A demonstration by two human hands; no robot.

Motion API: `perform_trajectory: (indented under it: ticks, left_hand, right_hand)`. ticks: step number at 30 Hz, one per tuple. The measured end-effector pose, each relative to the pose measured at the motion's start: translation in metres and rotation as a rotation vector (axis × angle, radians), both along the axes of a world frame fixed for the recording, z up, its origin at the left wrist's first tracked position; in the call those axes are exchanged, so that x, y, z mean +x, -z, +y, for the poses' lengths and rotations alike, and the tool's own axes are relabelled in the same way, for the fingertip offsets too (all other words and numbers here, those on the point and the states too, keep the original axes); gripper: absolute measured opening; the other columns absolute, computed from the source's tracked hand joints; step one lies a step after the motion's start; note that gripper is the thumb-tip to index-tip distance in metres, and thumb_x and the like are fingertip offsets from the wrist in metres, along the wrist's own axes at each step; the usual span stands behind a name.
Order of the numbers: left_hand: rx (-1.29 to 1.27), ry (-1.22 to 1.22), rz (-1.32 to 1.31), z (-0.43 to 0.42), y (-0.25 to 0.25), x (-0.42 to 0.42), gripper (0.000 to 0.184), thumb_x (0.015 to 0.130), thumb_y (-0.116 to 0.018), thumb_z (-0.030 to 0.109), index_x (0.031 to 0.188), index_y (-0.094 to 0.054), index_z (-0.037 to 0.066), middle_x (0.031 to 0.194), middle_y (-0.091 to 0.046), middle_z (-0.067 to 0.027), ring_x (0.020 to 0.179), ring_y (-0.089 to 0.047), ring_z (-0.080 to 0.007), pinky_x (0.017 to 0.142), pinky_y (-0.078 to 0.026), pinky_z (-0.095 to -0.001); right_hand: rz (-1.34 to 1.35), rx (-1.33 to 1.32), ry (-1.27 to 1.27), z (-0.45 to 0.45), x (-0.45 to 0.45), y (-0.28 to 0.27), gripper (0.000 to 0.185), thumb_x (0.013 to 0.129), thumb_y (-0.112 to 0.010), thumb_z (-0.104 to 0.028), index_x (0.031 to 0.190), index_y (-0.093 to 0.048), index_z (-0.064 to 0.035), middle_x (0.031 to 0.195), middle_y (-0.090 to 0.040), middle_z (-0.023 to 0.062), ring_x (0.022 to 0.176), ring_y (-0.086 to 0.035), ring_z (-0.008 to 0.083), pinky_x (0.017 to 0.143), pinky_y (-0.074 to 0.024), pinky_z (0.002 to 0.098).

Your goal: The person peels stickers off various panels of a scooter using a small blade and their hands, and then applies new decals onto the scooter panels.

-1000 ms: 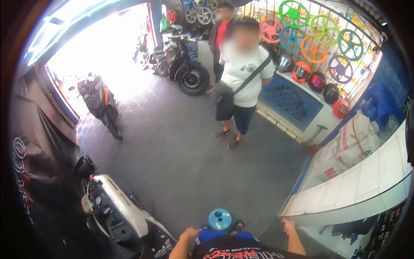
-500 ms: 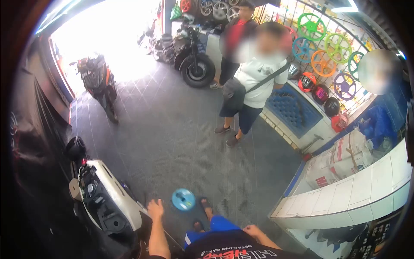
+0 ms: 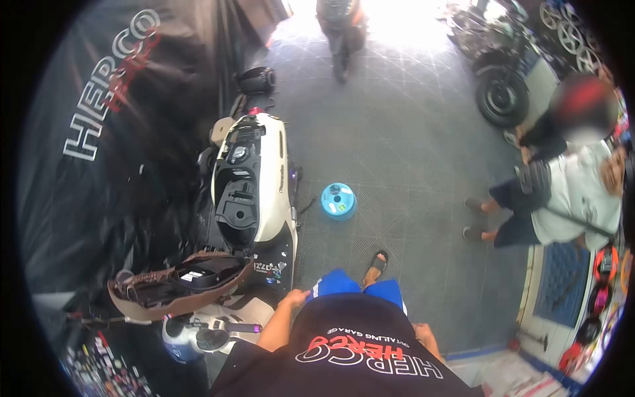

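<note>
My left hand (image 3: 295,298) hangs beside my blue shorts, close to the white scooter (image 3: 271,198). Its fingers look loosely stretched, and I see nothing in them. On my other side, my right hand (image 3: 423,331) is low by my hip with curled fingers and no visible object. The scooter's brown seat (image 3: 182,286) is tipped up, showing the dark compartment (image 3: 238,208) under it. A purple-ended handlebar grip (image 3: 248,327) lies left of my forearm. Ahead on the floor stands a round turquoise thing (image 3: 338,201) with a centre hole and stickers; its kind is unclear.
A person in a white shirt (image 3: 572,198) stands at the right, with another person (image 3: 542,135) behind. Two motorcycles, one orange-marked (image 3: 340,33) and one dark (image 3: 503,96), are farther back. A black printed sheet (image 3: 152,165) covers the left side. Helmets (image 3: 602,264) line the right edge.
My view has swung left and downward. My left hand, stretched out before, is now drawn back beside my shorts. The scooter's raised seat and handlebar have come into view.
</note>
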State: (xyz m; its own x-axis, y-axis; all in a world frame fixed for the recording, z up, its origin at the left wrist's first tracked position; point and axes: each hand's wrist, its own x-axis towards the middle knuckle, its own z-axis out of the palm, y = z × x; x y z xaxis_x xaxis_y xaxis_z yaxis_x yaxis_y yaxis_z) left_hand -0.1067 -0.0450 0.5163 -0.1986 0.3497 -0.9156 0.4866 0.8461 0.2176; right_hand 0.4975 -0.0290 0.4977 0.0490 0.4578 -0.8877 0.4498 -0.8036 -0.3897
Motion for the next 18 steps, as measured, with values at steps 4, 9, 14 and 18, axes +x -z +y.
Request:
perform_trajectory:
  ticks: [4,9,14,18]
  left_hand:
    - [0.207,-0.424,0.086,0.038,-0.025,0.020,0.061,0.101,-0.055,0.055,0.121,-0.071,-0.001,0.117,-0.073,-0.0200,0.107,-0.070,-0.0300,0.093,-0.053,-0.0418]
    - [0.169,-0.488,0.069,0.084,-0.054,0.053,0.055,0.103,-0.054,0.054,0.109,-0.073,0.003,0.085,-0.073,-0.0130,0.078,-0.070,-0.0209,0.070,-0.055,-0.0392]
    - [0.228,-0.383,0.125,0.126,-0.048,0.071,0.040,0.096,-0.060,0.041,0.101,-0.076,0.004,0.088,-0.075,-0.0154,0.082,-0.072,-0.0279,0.074,-0.056,-0.0438]
    - [0.150,-0.327,0.064,0.165,-0.031,0.054,0.035,0.093,-0.062,0.037,0.099,-0.077,0.006,0.091,-0.075,-0.0154,0.085,-0.072,-0.0297,0.077,-0.057,-0.0439]
  right_hand:
    - [-0.063,0.365,-0.030,0.203,0.059,-0.015,0.018,0.092,-0.069,-0.020,0.092,-0.073,-0.0026,0.074,-0.063,0.0050,0.063,-0.056,0.0181,0.055,-0.0459,0.0386]
    - [-0.012,0.571,0.031,0.387,0.061,-0.074,0.020,0.097,-0.066,-0.021,0.087,-0.070,-0.0039,0.064,-0.051,-0.0052,0.056,-0.040,0.0072,0.050,-0.0341,0.0277]
    - [-0.008,0.587,0.011,0.451,0.019,-0.058,0.024,0.094,-0.072,-0.027,0.096,-0.073,-0.0034,0.066,-0.051,-0.0048,0.058,-0.047,0.0071,0.045,-0.0367,0.0292]
    - [0.001,0.332,-0.172,0.435,-0.028,-0.017,0.034,0.092,-0.074,-0.030,0.108,-0.073,0.0000,0.081,-0.069,0.0073,0.065,-0.061,0.0180,0.054,-0.0510,0.0361]
